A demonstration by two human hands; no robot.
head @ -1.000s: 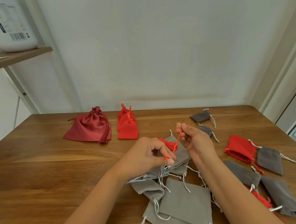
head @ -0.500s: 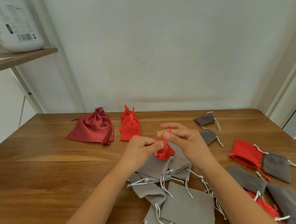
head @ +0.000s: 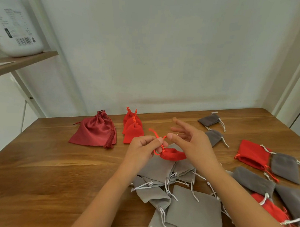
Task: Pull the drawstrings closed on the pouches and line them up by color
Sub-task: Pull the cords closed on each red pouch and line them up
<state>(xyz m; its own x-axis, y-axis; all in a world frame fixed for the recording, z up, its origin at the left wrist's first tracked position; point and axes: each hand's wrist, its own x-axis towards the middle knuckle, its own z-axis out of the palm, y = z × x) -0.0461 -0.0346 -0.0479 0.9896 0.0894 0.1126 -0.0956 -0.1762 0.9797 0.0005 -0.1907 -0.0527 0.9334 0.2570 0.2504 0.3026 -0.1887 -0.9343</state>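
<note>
- Head view: a small red pouch (head: 174,154) hangs just above the near pile of grey pouches (head: 160,169), between the two hands, with its gathered mouth toward the left
- The left hand (head: 142,149) has its fingers curled, with thumb and forefinger pinching the red drawstring (head: 159,140), which loops up from the pouch's mouth
- The right hand (head: 191,141) is over the pouch with fingers spread and straight; its thumb tip sits right at the cord's knotted end, and whether they touch cannot be told
- Both forearms come in from the lower edge, the right one crossing over grey pouches
- Behind the hands, three closed red pouches (head: 133,131) overlap in a line beside a larger dark red satin pouch (head: 94,133); two dark grey pouches (head: 214,136) lie further right
- A mixed red and grey cluster (head: 253,155) lies near the table's right edge
- The widest bare wood of the table (head: 38,177) is left of the hands, out to its left edge; the wall (head: 166,53) closes the far edge
</note>
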